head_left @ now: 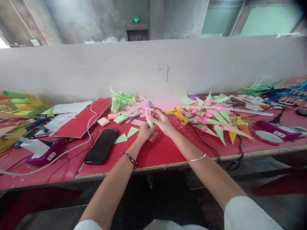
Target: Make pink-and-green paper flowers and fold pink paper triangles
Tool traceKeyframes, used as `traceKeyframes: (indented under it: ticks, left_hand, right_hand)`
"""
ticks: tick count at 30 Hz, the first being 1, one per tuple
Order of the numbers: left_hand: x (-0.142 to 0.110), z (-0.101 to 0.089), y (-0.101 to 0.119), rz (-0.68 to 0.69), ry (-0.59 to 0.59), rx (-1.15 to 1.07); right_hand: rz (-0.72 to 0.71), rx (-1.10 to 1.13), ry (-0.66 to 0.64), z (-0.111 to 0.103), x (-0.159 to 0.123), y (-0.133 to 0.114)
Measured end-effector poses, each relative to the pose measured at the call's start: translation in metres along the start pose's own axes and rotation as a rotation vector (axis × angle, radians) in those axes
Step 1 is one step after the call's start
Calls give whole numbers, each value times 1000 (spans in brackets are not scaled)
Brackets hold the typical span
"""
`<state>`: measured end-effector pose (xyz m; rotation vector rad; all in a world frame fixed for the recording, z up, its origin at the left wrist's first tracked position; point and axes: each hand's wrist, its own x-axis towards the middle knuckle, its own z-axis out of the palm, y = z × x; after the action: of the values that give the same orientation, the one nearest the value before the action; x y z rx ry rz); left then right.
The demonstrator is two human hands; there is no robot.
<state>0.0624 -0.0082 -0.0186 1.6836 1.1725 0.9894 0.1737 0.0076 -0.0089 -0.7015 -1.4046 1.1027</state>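
Between my two hands stands a paper flower (148, 114) with a pink top and a light green cone-shaped base. My left hand (145, 131) is closed round its green lower part. The fingers of my right hand (163, 121) touch its pink top from the right side; whether they pinch a piece of it is too small to make out. A scrap of clear plastic (152, 137) lies under my hands. Just right of them is a yellow glue gun (177, 114). Light green paper pieces (132, 132) lie left of my left hand.
A black phone (101, 146) lies to the left, beside a purple power strip (48, 152) with a white cable. At the right is a pile of finished-looking paper cones (211, 116), near a white dish (268, 137). Green crepe paper (122, 100) is heaped at the back.
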Motion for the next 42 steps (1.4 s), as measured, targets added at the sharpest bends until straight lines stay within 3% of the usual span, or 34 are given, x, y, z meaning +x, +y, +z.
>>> traceKeyframes:
  ticks: [9,15,18,21,23,32,42]
  left_hand:
    - [1,1,2,-22,10,-15]
    - [4,-11,3,-16,204,-5]
    - [6,-18,1,-24,326,1]
    - [6,-19,-3,-48,326,10]
    - [7,-18,-7,-62,307,14]
    - [11,-17,-13,-93,394,-41]
    - [11,-17,-11,-153,508,-113]
  right_hand:
    - [6,-126,25,1,1,-3]
    - [50,-381,41,-21,2,-5]
    - [94,-524,-130,-34,-3,-8]
    - [165,-615,-374,-41,-6,-7]
    - [178,-656,-447,-42,-7,-5]
    - [35,-694,-265,-27,-5,2]
    - [47,-532,-341,-18,-7,-3]
